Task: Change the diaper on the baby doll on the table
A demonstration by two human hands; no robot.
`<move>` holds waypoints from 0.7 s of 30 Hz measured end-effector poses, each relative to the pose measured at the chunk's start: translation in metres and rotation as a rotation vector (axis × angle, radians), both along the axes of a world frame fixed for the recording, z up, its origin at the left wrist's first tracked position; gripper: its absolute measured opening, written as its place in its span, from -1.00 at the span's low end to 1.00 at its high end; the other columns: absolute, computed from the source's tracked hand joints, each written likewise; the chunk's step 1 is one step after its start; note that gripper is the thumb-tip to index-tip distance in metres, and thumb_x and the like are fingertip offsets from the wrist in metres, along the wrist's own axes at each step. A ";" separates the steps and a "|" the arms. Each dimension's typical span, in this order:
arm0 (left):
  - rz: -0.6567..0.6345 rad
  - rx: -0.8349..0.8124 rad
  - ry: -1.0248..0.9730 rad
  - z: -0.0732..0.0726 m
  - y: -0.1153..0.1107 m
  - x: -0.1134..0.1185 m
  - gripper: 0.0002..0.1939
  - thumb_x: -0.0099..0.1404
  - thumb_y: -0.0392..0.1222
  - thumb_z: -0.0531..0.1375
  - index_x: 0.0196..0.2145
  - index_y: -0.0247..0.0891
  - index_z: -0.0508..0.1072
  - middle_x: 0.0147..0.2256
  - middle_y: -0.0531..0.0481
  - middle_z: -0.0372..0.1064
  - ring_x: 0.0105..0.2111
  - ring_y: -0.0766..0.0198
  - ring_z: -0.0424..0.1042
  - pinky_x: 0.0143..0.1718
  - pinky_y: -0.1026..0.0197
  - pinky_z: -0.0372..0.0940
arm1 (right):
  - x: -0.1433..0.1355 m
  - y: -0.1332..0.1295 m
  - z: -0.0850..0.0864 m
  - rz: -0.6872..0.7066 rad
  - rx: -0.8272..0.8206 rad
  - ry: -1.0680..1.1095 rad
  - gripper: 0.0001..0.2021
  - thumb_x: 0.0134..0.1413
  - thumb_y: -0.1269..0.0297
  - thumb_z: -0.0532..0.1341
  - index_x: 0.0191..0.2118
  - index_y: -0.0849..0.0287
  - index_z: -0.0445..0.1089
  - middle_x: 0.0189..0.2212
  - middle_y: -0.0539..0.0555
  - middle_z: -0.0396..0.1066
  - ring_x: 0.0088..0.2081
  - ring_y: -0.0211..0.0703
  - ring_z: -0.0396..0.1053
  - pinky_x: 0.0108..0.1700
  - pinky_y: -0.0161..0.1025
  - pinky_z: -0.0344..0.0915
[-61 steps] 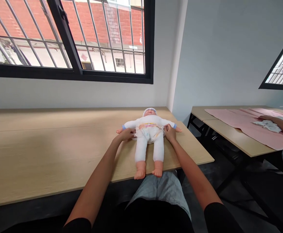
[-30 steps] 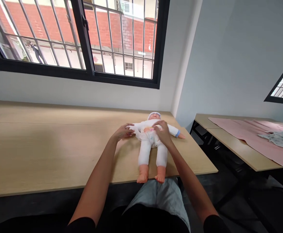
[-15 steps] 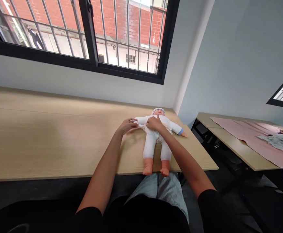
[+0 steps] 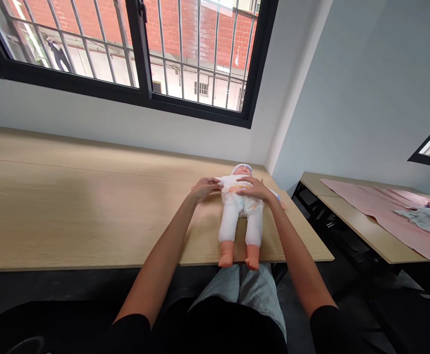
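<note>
A baby doll (image 4: 231, 223) in a white outfit and cap lies on its back on the wooden table (image 4: 89, 211), its bare feet at the front edge. Round its hips and belly is a white diaper (image 4: 233, 191) with an orange print on the front. My left hand (image 4: 206, 189) pinches the diaper's edge at the doll's side, on the left of the view. Across the diaper's front, from the other side, my right hand (image 4: 255, 189) rests with thumb and fingers apart. Both hands partly hide the doll's arms.
To the right stands another table (image 4: 362, 231) with a pink cloth (image 4: 370, 206) and a pale patterned garment (image 4: 427, 219) on it; part of another person's hand shows there. A barred window (image 4: 196, 59) is in the wall behind my table.
My right hand has moved right from the doll's left-side waist and its fingers have spread. The diaper's printed front now shows over the belly. My left hand has shifted slightly right.
</note>
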State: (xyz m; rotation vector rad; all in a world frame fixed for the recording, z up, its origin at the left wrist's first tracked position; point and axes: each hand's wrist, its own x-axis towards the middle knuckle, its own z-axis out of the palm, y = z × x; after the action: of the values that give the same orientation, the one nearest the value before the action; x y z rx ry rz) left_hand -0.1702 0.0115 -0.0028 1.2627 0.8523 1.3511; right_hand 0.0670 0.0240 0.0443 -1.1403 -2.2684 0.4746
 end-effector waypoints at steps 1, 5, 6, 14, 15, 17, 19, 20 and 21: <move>0.008 0.004 0.016 0.001 -0.001 0.003 -0.59 -0.26 -0.15 0.55 -0.44 -0.35 0.56 -0.41 -0.06 0.53 -0.33 0.19 0.49 -0.10 0.07 0.39 | 0.006 0.000 -0.005 0.013 -0.043 0.010 -0.54 -0.01 0.12 0.39 0.05 0.08 0.49 0.15 0.13 0.39 0.23 0.08 0.24 0.30 0.01 0.11; 0.044 0.063 0.154 0.003 -0.005 0.018 -0.63 -0.22 -0.09 0.52 -0.45 -0.33 0.59 -0.45 -0.05 0.52 -0.36 0.17 0.48 -0.20 0.12 0.37 | 0.006 0.000 -0.027 -0.016 -0.059 0.032 -0.48 0.01 0.05 0.38 0.10 0.07 0.47 0.22 0.17 0.31 0.28 0.16 0.15 0.31 0.01 0.08; 0.054 0.082 0.190 0.003 -0.006 0.021 -0.64 -0.20 -0.07 0.51 -0.46 -0.32 0.59 -0.46 -0.05 0.52 -0.36 0.16 0.48 -0.23 0.12 0.36 | 0.004 0.000 -0.031 -0.032 -0.043 0.025 -0.46 0.01 0.03 0.37 0.12 0.07 0.45 0.24 0.16 0.29 0.30 0.16 0.12 0.33 0.02 0.06; 0.138 0.169 0.321 0.007 -0.011 0.038 -0.72 -0.14 -0.07 0.44 -0.48 -0.29 0.60 -0.40 -0.11 0.56 -0.29 0.06 0.50 -0.20 0.09 0.35 | 0.002 0.003 -0.041 -0.055 -0.023 0.022 -0.44 0.03 0.03 0.37 0.16 0.03 0.41 0.29 0.13 0.21 0.34 0.15 0.04 0.37 0.00 -0.06; 0.133 0.189 0.344 0.008 -0.012 0.040 -0.73 -0.12 -0.06 0.43 -0.48 -0.29 0.60 -0.39 -0.12 0.57 -0.28 0.05 0.50 -0.20 0.09 0.35 | 0.002 0.004 -0.041 -0.055 -0.027 0.023 -0.44 0.03 0.02 0.37 0.17 0.02 0.41 0.30 0.12 0.20 0.35 0.14 0.03 0.37 0.01 -0.06; 0.108 0.252 0.398 0.009 -0.012 0.042 -0.74 -0.06 -0.04 0.41 -0.46 -0.28 0.61 -0.38 -0.12 0.57 -0.29 0.05 0.50 -0.20 0.08 0.35 | 0.003 0.004 -0.043 -0.051 -0.039 0.019 -0.43 0.06 0.01 0.34 0.19 0.02 0.38 0.33 0.11 0.16 0.37 0.11 0.01 0.38 0.03 -0.07; 0.088 0.328 0.463 0.008 -0.012 0.043 -0.73 0.01 0.01 0.38 -0.46 -0.27 0.60 -0.40 -0.10 0.55 -0.31 0.07 0.49 -0.22 0.10 0.34 | 0.004 0.004 -0.043 -0.047 -0.054 0.027 -0.42 0.07 0.02 0.33 0.21 0.04 0.36 0.35 0.11 0.13 0.39 0.08 -0.03 0.40 0.06 -0.11; 0.089 0.362 0.499 0.007 -0.011 0.043 -0.72 0.06 0.03 0.35 -0.47 -0.27 0.59 -0.43 -0.09 0.53 -0.34 0.10 0.48 -0.23 0.11 0.34 | 0.005 0.004 -0.044 -0.039 -0.061 0.048 -0.41 0.06 0.02 0.33 0.21 0.05 0.36 0.35 0.11 0.13 0.39 0.08 -0.04 0.41 0.07 -0.13; 0.092 0.391 0.536 0.005 -0.010 0.043 -0.69 0.12 0.06 0.31 -0.48 -0.27 0.58 -0.44 -0.08 0.51 -0.36 0.12 0.46 -0.24 0.12 0.33 | 0.007 0.004 -0.045 -0.023 -0.069 0.089 -0.40 0.04 0.02 0.35 0.20 0.06 0.37 0.34 0.12 0.14 0.39 0.07 -0.04 0.41 0.06 -0.14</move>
State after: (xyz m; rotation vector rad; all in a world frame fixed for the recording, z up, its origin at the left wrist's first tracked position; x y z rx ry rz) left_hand -0.1270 0.0011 0.0024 1.9667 1.0483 1.3078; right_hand 0.0742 0.0280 -0.0007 -1.1548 -2.1757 0.5865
